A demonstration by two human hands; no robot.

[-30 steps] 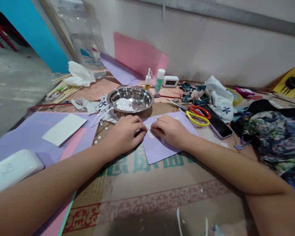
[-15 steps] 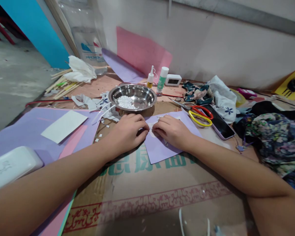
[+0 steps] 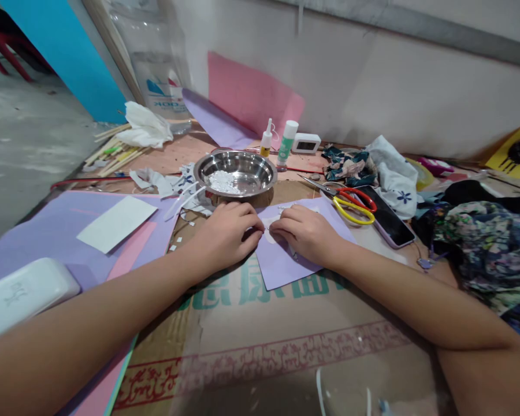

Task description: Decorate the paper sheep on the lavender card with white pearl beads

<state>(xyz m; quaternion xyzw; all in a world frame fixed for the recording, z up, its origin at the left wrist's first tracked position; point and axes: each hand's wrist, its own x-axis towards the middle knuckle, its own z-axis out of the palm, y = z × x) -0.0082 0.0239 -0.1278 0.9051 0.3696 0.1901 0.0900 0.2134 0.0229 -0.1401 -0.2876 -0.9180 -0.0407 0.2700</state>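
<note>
My left hand point(image 3: 227, 234) and my right hand point(image 3: 305, 232) meet fingertip to fingertip over a small lilac paper sheet point(image 3: 281, 263) lying on flattened cardboard point(image 3: 260, 335). Both hands have curled fingers that pinch a small white paper piece point(image 3: 267, 233) between them; most of it is hidden. Just beyond the hands stands a steel bowl point(image 3: 238, 173) holding white paper bits.
Red-and-yellow scissors point(image 3: 349, 202) and a phone point(image 3: 385, 218) lie to the right, with patterned cloth point(image 3: 481, 248) beyond. Glue bottles point(image 3: 286, 143) stand behind the bowl. Large lilac and pink sheets point(image 3: 60, 231), a white card and a white case point(image 3: 21, 294) lie left.
The hands stay pinched together over the lilac sheet; only the camera view has shifted slightly.
</note>
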